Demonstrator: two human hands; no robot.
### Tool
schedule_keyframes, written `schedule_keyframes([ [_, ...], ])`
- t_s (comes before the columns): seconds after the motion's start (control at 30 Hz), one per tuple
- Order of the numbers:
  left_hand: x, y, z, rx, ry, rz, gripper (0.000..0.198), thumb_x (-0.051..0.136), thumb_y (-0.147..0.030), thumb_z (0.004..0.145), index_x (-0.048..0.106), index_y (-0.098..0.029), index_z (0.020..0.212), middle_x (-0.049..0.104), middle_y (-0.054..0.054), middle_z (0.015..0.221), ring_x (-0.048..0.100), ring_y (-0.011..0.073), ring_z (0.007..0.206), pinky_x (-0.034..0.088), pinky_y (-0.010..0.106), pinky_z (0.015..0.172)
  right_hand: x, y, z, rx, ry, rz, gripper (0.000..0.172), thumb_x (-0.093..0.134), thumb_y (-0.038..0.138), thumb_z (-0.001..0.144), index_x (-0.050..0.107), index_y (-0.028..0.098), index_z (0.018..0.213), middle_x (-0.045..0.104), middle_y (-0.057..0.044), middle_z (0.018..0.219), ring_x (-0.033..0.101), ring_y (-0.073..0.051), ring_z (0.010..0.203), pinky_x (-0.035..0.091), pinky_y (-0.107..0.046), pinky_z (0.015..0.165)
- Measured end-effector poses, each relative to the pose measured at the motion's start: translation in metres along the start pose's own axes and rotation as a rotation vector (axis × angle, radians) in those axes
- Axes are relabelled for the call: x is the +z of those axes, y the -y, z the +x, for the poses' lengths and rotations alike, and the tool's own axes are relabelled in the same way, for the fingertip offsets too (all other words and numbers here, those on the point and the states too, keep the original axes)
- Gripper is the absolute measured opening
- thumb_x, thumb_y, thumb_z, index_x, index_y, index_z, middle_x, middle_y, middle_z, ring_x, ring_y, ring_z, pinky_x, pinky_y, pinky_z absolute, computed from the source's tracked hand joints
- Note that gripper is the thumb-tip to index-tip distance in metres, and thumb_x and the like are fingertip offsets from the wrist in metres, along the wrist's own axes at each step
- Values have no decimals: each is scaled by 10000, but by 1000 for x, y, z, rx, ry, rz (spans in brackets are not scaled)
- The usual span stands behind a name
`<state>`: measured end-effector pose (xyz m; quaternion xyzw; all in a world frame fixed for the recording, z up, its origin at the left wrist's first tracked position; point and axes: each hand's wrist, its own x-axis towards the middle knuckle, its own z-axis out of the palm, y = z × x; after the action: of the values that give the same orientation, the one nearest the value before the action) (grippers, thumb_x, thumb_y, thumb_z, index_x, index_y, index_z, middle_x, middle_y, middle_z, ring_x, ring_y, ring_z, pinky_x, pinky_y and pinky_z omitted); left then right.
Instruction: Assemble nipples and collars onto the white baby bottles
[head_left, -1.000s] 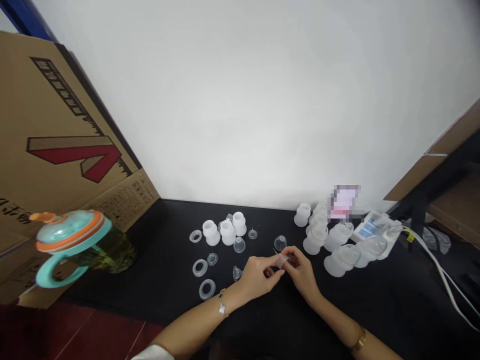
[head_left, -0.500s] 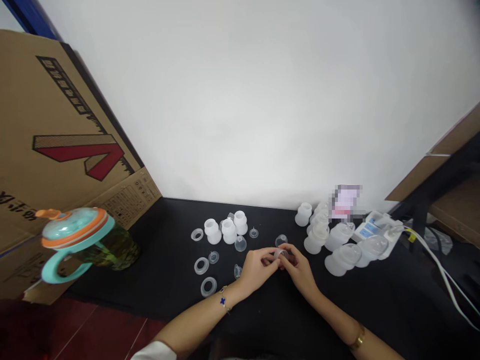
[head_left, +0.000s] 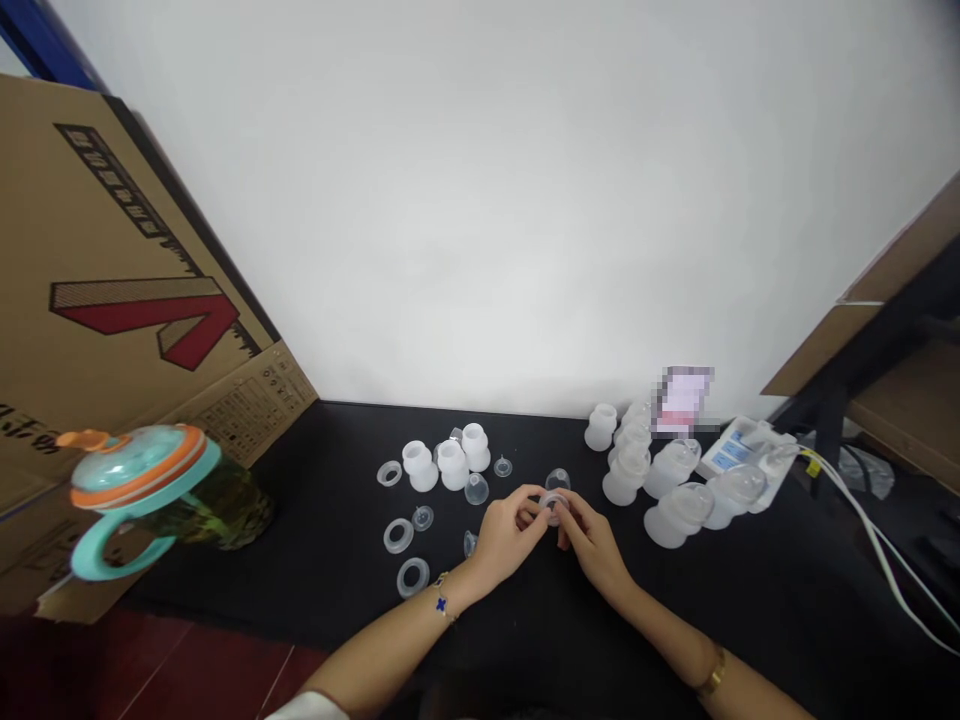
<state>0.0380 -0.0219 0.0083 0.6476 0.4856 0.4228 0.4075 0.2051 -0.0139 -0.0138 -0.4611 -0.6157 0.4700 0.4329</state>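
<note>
The left hand (head_left: 510,535) and right hand (head_left: 592,545) meet at the fingertips, clenched on a small translucent silicone ring (head_left: 553,507). A clear silicone dome (head_left: 557,481) sits just beyond the grip, a small clear cone (head_left: 470,544) just left of it; farther out on the black tabletop (head_left: 675,600) lie flat silicone rings (head_left: 398,536) to the left — frosted white sleeves (head_left: 628,474) to the right.

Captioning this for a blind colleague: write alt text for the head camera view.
The left hand and right hand hold a small translucent ring above a black table, among scattered frosted white cups and similar rings. A teal-handled drinking cup stands at left by a cardboard box.
</note>
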Motion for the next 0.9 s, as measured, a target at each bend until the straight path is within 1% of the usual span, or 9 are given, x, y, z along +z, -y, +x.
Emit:
schedule_keyframes([
  [0.13, 1, 0, -2, 25, 15, 12, 258, 585, -353, 914, 614, -231, 1139, 755, 0, 795, 707, 169, 698, 503, 235, 618, -1, 3, 0, -14, -18, -23, 430, 550, 549, 917, 697, 217, 1147, 596, 16, 619, 561, -170, 529, 433, -270, 511],
  [0.23, 0, 4, -2, 31, -20, 80, 216, 545, -381, 944, 630, -221, 1060, 692, -25, 669, 648, 149, 602, 443, 224, 560, -1, 5, -2, -22, 1, -37, 402, 555, 523, 921, 704, 223, 1143, 583, 27, 594, 553, -160, 521, 425, -260, 509],
  [0.33, -2, 7, -1, 32, -40, 132, 231, 504, -400, 966, 632, -208, 976, 617, -43, 586, 581, 133, 532, 395, 221, 531, 1, 5, -3, -30, 60, -21, 393, 545, 488, 936, 679, 226, 1195, 576, 31, 594, 556, -159, 542, 433, -254, 525],
  [0.43, -3, 6, -1, 45, -40, 166, 225, 508, -404, 964, 620, -210, 943, 604, -45, 590, 565, 128, 532, 376, 220, 530, 1, 3, -5, -39, 87, -21, 392, 506, 473, 960, 663, 220, 1215, 581, 26, 611, 566, -165, 560, 440, -260, 547],
  [0.57, -3, 1, -2, 63, -30, 182, 203, 535, -409, 953, 605, -219, 964, 619, -48, 614, 563, 125, 542, 375, 219, 542, 0, 1, -5, -55, 61, -71, 382, 479, 460, 976, 665, 215, 1202, 569, 26, 607, 560, -166, 552, 424, -265, 548],
  [0.67, -2, 0, -3, 60, -20, 161, 215, 527, -423, 957, 597, -219, 953, 621, -50, 612, 566, 123, 543, 385, 219, 550, -1, 3, -4, -59, 74, -77, 368, 483, 454, 977, 674, 217, 1184, 578, 23, 625, 559, -163, 560, 424, -264, 552],
  [0.8, -2, 3, -3, 38, -19, 165, 212, 516, -408, 959, 588, -217, 903, 564, -64, 562, 522, 117, 509, 351, 218, 518, -1, 4, -4, -57, 105, -48, 371, 485, 458, 978, 682, 210, 1172, 604, 14, 658, 564, -157, 569, 440, -258, 553],
  [0.9, -1, 4, -3, 31, -14, 152, 190, 527, -394, 950, 582, -217, 909, 551, -67, 559, 516, 115, 506, 349, 216, 515, -1, 4, -4, -73, 98, -59, 382, 489, 468, 973, 706, 199, 1134, 651, -11, 721, 568, -152, 572, 456, -259, 551],
])
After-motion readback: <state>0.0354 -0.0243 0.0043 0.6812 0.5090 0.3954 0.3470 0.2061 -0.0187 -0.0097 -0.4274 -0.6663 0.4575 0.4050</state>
